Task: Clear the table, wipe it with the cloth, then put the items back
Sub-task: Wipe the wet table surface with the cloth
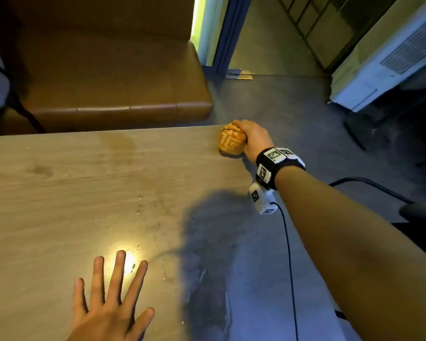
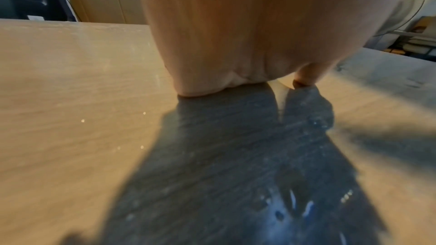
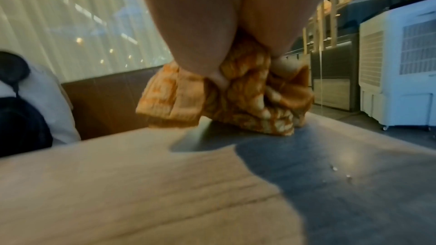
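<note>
A bunched orange-and-white patterned cloth (image 1: 232,141) sits at the far right corner of the wooden table (image 1: 71,188). My right hand (image 1: 252,140) grips it from above, fingers curled over the wad. In the right wrist view the crumpled cloth (image 3: 238,98) presses on the table top under my palm. My left hand (image 1: 111,299) lies flat on the near part of the table, fingers spread and straight. In the left wrist view the heel of that left hand (image 2: 235,44) rests on the wood. Small water droplets dot the table surface.
A brown leather bench seat (image 1: 103,77) stands beyond the table's far edge. A white air cooler (image 1: 389,57) is on the floor at the right. A dark bag (image 3: 21,118) lies on the bench at left. A black cable (image 1: 289,254) hangs from my right wrist.
</note>
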{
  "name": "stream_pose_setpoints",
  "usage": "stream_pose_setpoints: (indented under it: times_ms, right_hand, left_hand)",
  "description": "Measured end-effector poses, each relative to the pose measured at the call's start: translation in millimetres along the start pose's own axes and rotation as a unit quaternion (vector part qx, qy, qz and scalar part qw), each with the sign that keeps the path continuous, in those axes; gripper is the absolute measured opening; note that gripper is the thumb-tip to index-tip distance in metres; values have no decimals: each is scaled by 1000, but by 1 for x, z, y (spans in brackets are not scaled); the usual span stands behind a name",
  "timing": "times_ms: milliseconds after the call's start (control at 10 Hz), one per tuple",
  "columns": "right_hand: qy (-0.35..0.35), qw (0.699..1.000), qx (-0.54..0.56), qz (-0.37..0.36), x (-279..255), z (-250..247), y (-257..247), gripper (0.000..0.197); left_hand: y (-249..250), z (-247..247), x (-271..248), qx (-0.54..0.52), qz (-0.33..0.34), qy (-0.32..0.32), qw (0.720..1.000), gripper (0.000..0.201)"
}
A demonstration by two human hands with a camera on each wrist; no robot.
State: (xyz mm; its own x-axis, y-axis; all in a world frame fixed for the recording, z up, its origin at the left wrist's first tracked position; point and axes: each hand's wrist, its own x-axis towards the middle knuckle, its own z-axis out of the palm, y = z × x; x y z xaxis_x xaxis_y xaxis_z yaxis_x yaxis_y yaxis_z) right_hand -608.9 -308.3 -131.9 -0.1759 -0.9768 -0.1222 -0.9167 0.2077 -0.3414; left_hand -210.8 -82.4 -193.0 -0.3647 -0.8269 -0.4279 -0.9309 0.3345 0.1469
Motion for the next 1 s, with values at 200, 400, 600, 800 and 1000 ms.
stream_pose_setpoints:
  times_ms: [200,400,600,800,1000]
  right_hand:
    - [-110,992,-50,-35,-11,22,9,70]
    - [-112,994,-12,-13,-142,28,21,69]
    - [-52,996,73,22,-352,65,38,77]
    - [-14,981,119,153,-528,88,16,67]
    - [-19,848,320,422,-602,77,-26,34]
  left_hand:
    - [-3,7,0,41,7,-42,998,80]
    - [14,-41,3,0,-58,-180,982,74]
    - [6,-28,-3,2,-14,-152,988,85]
    - [-3,-32,-9,-63,45,-137,988,96]
    - [0,-34,-13,-60,49,-115,990,106]
